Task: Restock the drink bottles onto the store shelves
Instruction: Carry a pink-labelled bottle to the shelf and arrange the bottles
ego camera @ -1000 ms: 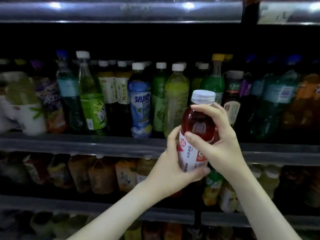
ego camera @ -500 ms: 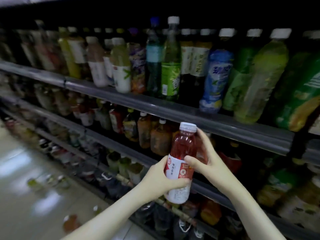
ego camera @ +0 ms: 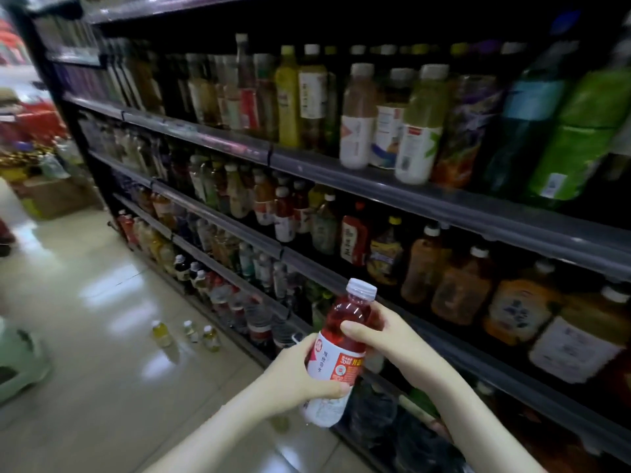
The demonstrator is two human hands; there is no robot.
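Note:
I hold a red drink bottle (ego camera: 345, 339) with a white cap and a white and red label, tilted slightly, in front of the lower shelves. My left hand (ego camera: 297, 380) grips its lower half around the label. My right hand (ego camera: 389, 339) grips its upper half, thumb across the red shoulder. Similar red bottles with white labels (ego camera: 285, 216) stand on the second shelf to the left. The dark shelf unit (ego camera: 375, 192) is packed with many drink bottles on every level.
Three small yellow-green bottles (ego camera: 187, 332) stand on the glossy tiled floor (ego camera: 85, 302) near the shelf base. A cardboard box (ego camera: 58, 196) and red goods sit at the far left end of the aisle. A pale green object (ego camera: 17, 356) is at the left edge.
The view has swung left and down along the aisle, from facing the shelf head-on to seeing the floor. Both hands have kept hold of the red bottle, now lower against the shelves.

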